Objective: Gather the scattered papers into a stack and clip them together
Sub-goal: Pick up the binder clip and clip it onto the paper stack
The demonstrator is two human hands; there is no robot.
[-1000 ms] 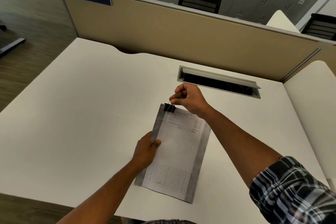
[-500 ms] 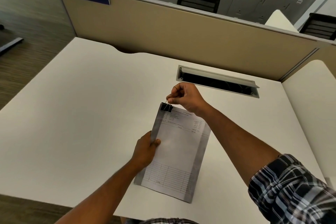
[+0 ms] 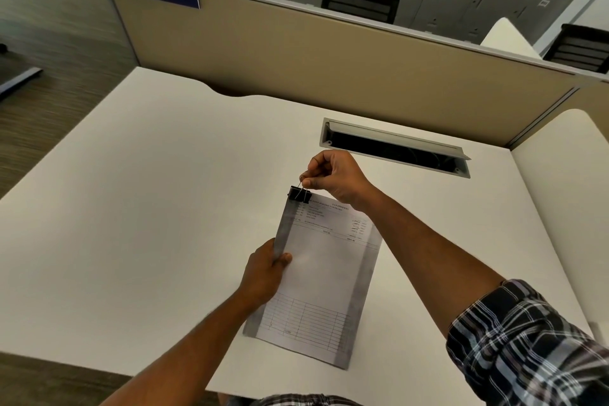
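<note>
Left hand (image 3: 263, 273) gripping stack (image 3: 324, 277) at left edge, holding it tilted above desk (image 3: 131, 208), same as second ago. Right hand (image 3: 336, 176) pinching wire handles of clip (image 3: 299, 194), now sitting on stack's top-left corner. Little changing between frames; clip possibly biting already, view too small to confirm. Papers all gathering done; clipping finishing.

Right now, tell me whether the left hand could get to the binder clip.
Probably yes. The left hand grips the paper stack's left edge just below the binder clip, nothing between; but the right hand already pinches its wire handles.
</note>
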